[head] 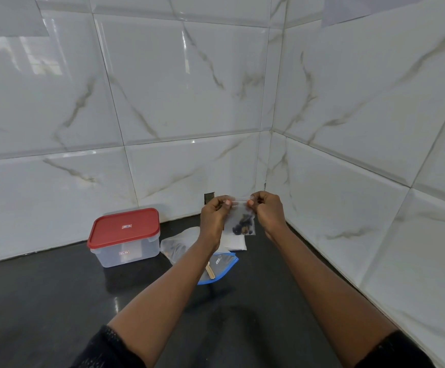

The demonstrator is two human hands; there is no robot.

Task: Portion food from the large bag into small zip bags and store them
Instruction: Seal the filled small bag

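Observation:
A small clear zip bag point(242, 221) with dark pieces of food in its bottom hangs in the air above the counter. My left hand point(213, 217) pinches the left end of its top strip. My right hand point(268, 212) pinches the right end. Below them the large clear bag point(175, 247) with dark food lies on the black counter point(56, 301). A stack of flat small bags point(236, 243) lies just behind it, partly hidden by my hands.
A clear plastic box point(125, 252) with a red lid point(124, 227) stands at the left by the tiled wall. A blue-edged clear lid point(222, 266) with a wooden stick under my left forearm lies in front of the large bag. Tiled walls meet in a corner at the right.

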